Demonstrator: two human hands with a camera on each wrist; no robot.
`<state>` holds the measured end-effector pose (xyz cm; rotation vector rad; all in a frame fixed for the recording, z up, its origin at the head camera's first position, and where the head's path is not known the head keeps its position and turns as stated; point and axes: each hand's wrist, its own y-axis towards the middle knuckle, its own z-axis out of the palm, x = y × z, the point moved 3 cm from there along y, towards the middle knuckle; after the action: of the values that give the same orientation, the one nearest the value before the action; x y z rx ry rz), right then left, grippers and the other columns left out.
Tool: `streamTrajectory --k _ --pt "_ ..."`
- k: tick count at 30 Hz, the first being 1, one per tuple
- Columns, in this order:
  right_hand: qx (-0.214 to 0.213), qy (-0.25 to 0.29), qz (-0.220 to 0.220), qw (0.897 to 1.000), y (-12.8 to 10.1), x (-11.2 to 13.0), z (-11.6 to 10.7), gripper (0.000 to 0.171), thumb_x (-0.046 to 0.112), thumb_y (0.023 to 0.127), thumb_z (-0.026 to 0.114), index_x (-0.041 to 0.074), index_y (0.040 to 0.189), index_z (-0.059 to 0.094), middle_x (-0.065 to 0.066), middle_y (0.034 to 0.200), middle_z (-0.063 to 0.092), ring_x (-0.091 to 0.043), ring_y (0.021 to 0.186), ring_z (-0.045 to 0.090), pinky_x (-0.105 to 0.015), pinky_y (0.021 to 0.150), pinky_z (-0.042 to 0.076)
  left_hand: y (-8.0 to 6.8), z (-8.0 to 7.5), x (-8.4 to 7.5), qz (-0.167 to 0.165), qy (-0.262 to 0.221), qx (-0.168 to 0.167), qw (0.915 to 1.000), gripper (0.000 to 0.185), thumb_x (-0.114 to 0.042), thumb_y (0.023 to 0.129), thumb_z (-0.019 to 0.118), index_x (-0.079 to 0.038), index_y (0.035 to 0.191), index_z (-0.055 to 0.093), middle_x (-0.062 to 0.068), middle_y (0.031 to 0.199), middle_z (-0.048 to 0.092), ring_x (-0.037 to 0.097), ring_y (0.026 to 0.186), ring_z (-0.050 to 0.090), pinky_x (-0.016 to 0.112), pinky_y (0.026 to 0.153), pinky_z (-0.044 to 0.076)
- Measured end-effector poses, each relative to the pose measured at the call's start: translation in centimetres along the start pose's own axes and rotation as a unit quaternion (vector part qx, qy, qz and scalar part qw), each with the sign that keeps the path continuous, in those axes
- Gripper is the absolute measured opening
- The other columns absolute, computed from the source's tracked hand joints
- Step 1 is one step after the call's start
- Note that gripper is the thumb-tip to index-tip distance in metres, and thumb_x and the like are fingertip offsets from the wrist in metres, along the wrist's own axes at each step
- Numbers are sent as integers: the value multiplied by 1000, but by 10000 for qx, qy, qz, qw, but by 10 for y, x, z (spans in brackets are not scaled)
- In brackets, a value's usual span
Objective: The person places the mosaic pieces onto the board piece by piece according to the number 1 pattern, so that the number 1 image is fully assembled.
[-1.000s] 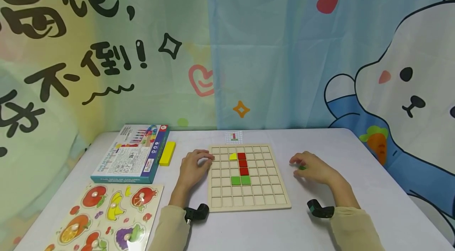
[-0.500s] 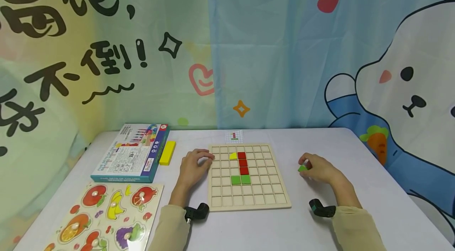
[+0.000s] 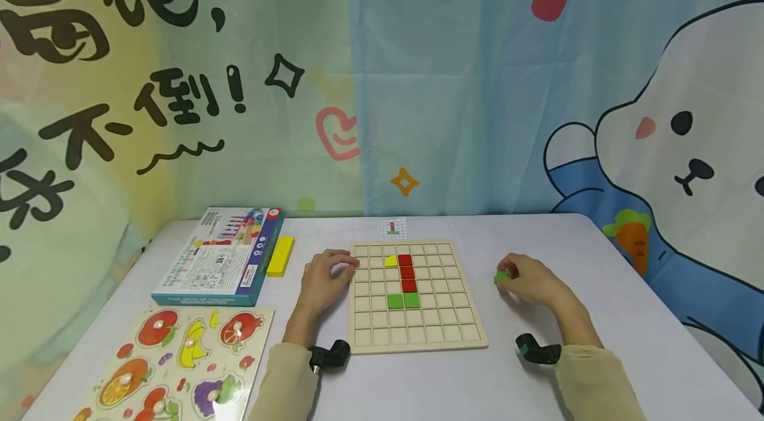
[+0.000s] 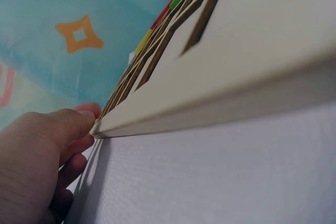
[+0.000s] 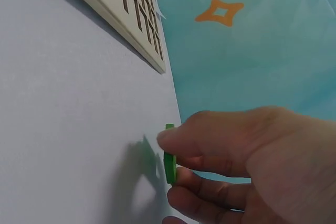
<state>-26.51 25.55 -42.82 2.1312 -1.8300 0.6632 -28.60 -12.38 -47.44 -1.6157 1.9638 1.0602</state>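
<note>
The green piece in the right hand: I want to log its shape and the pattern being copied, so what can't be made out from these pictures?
- Green piece: right wrist view shows it edge-on, pinched by the right hand; in the head view it is too small, so its shape is unclear.
- Pattern card: too small in the head view.
- Left hand fingertips: left wrist view hides them behind the wooden grid board.

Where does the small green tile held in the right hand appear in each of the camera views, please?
Head: the green tile sits right of centre, pinched at the right hand's fingertips, right of the wooden grid board.
Left wrist: not in view; only tiles seated in the board show.
Right wrist: low centre, the tile seen edge-on between thumb and fingers above the table.
Shared landmark: the wooden grid board, in all three views.
</note>
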Motion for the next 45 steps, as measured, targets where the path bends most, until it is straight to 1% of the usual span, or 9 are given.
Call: streamTrajectory --k 4,11,21,25,29,34,45 --pt "-106 -60 -84 9999 2 3 2 30 19 83 63 -1 105 60 -8 89 58 -19 81 51 -31 67 43 0 0 1 7 5 0 10000 11 -19 87 66 -21 94 74 2 116 66 26 112 55 46 95 34" --pt "-335 -52 -344 9988 4 13 6 26 18 82 65 0 101 63 -6 88 60 -18 81 53 -33 71 43 0 1 2 211 58 -117 9997 11 -19 86 67 -20 93 74 3 114 66 27 110 56 47 91 35" --pt "-389 244 -728 9963 8 24 14 22 17 77 65 4 95 65 -3 84 60 -14 78 52 -29 70 43 0 0 1 96 28 -26 9999 11 -19 87 66 -22 95 74 2 116 66 27 112 55 46 93 35" --pt "-240 372 -921 9948 8 29 19 22 16 78 65 3 96 64 -3 83 59 -14 77 51 -27 66 43 0 0 2 105 34 -27 9999 12 -19 87 66 -22 95 74 2 116 66 27 112 55 46 92 34" --pt "-177 336 -1034 9939 8 33 23 22 16 80 64 3 98 64 -3 84 59 -13 77 51 -26 65 43 0 1 2 85 29 -16 10000 12 -19 87 65 -23 95 74 1 116 66 27 112 55 46 92 34" --pt "-239 295 -1227 9917 8 36 25 22 16 81 65 4 100 64 -2 86 59 -13 79 51 -26 66 43 0 0 2 69 15 -15 10000 12 -19 87 66 -23 95 74 1 117 66 26 112 55 45 93 34" --pt "2 355 -1584 9867 7 50 33 25 16 82 69 5 104 64 -2 93 60 -13 85 54 -26 72 47 1 0 1 108 8 -5 9999 12 -18 87 66 -22 95 74 1 117 66 27 113 55 45 93 34"
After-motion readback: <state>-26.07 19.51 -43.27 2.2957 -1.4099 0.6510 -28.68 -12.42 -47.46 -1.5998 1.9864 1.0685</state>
